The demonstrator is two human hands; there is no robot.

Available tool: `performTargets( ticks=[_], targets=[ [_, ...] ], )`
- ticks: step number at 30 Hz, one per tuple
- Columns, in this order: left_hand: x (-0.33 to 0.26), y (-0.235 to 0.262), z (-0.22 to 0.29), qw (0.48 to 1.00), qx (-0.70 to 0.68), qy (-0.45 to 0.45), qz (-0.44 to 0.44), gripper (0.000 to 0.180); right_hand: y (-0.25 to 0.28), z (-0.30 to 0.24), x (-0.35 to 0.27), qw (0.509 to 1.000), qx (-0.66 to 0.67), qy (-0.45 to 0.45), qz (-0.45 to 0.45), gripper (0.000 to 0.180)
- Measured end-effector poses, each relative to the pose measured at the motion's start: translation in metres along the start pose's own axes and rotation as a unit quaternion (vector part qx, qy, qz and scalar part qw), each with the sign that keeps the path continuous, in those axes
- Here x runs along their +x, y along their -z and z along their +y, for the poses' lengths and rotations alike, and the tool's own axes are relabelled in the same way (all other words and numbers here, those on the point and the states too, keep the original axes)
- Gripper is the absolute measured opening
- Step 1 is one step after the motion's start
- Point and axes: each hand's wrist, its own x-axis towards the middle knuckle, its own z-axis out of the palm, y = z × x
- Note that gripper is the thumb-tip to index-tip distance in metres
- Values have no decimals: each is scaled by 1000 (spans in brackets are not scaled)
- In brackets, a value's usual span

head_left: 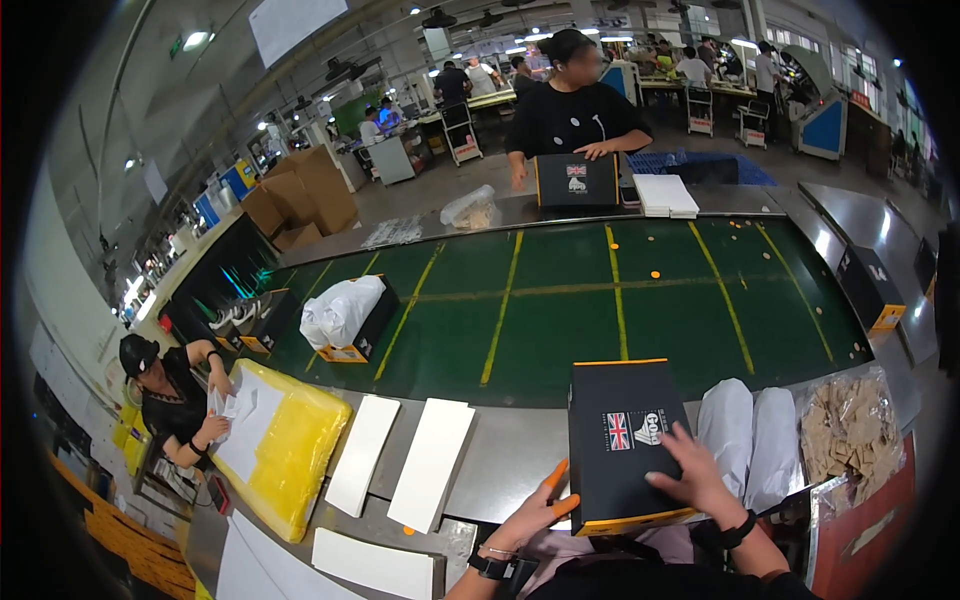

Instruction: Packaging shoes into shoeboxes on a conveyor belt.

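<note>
A black shoebox (628,445) with an orange lower edge and a flag print sits closed in front of me at the belt's near edge. My left hand (532,518), orange covers on two of its fingers, grips the box's near left side. Spread over the lid near its right edge is my right hand (695,478), with nothing in it. Two white paper-wrapped bundles (726,430) lie just right of the box. Beyond them a clear plastic bag (852,425) holds crumpled brown paper pieces.
A green belt (560,320) with yellow lines runs across, carrying an open box with white wrapping (345,312). White stacks (432,465) and a yellow-wrapped pack (290,450) lie left. Across the belt, a co-worker handles another black box (578,182); another co-worker sorts paper at left.
</note>
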Motion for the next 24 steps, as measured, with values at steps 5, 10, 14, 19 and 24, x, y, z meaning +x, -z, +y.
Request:
performTargets(
  ticks=[5,10,14,19,24],
  targets=[
    [4,40,-50,982,134,-8,131,94,-31,-7,-3,981,-173,72,41,63],
    [22,48,-56,985,-16,39,166,84,-34,-6,-6,984,-155,78,33,64],
    [38,-14,-20,975,-210,-34,-62,87,-29,1,-9,989,-126,6,77,62],
    [34,-7,1,999,23,-38,-8,95,-18,-12,-5,969,-200,100,108,57],
    [28,35,-27,813,552,-92,158,120,-30,-12,-11,962,-240,122,37,62]
  ],
)
